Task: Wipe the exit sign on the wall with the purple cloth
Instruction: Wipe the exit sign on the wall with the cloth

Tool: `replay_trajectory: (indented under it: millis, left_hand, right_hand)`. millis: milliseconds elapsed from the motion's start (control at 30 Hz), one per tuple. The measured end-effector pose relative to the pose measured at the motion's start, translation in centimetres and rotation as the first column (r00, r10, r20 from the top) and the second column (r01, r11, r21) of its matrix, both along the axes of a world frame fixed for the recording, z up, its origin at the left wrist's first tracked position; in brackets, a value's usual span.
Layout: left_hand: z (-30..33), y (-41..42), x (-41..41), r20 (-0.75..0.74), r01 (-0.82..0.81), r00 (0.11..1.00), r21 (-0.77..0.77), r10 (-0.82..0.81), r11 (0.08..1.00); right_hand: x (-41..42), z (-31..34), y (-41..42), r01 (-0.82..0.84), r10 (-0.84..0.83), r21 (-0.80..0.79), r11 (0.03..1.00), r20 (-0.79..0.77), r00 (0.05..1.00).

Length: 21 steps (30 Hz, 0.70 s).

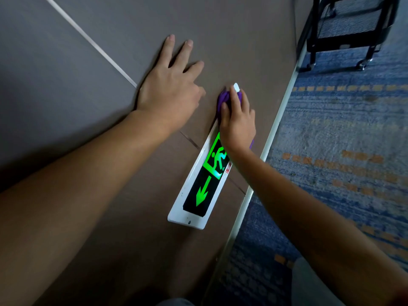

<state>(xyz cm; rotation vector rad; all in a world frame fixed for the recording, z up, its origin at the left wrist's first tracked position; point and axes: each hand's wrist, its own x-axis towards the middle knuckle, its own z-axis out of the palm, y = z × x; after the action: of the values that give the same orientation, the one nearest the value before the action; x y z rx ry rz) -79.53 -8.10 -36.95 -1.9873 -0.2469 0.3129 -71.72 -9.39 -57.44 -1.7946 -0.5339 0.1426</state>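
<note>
Forearms fill the bottom of the view, so starting there and going left to right. On the left, the left hand (170,89) is spread flat and open against the brown wall (231,29), fingers splayed, holding nothing. Looks like it's just bracing the person while they lean in.

Next over is the exit sign (199,186), mounted low on the wall just above the pale skirting strip (280,107). White frame, black panel, lit green running figure and arrow. It's fixed in place, rigid, and I'd guess the face is smooth plastic, so it probably wants firm-ish even pressure rather than a hard shove, especially near the edges of the frame.

Right hand (238,122) is pressed down on the far end of the sign with the purple cloth (221,99) bunched underneath it. Fingers are curled over the cloth, palm down, wrist bent a bit, pinning it against the sign. Only a bit of cloth pokes out past the fingertips and a sliver by the wrist. Soft, light, floppy thing, so a flat palm grip on a wad like this seems the sensible way to keep it from sliding out.

Further right is blue patterned carpet (344,140), and a black wheeled cart (344,23) up in the corner, well apart from everything.
</note>
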Motion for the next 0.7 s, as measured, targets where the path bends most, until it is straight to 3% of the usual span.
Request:
replay_trajectory:
  millis: [267, 700]
  left_hand:
    - [-0.2, -0.1, 0.1, 0.011, -0.007, 1.0, -0.01, 0.007, 1.0]
    - [-0.1, -0.4, 0.1, 0.007, -0.011, 1.0, 0.007, 0.011, 1.0]
  right_hand:
    - [4.6, 1.5, 2.0, 0.023, -0.029, -0.068, 0.997, -0.097, 0.995]
    - [-2.0, 2.0, -1.6, -0.052, 0.047, -0.127, 0.991, -0.041, 0.998]
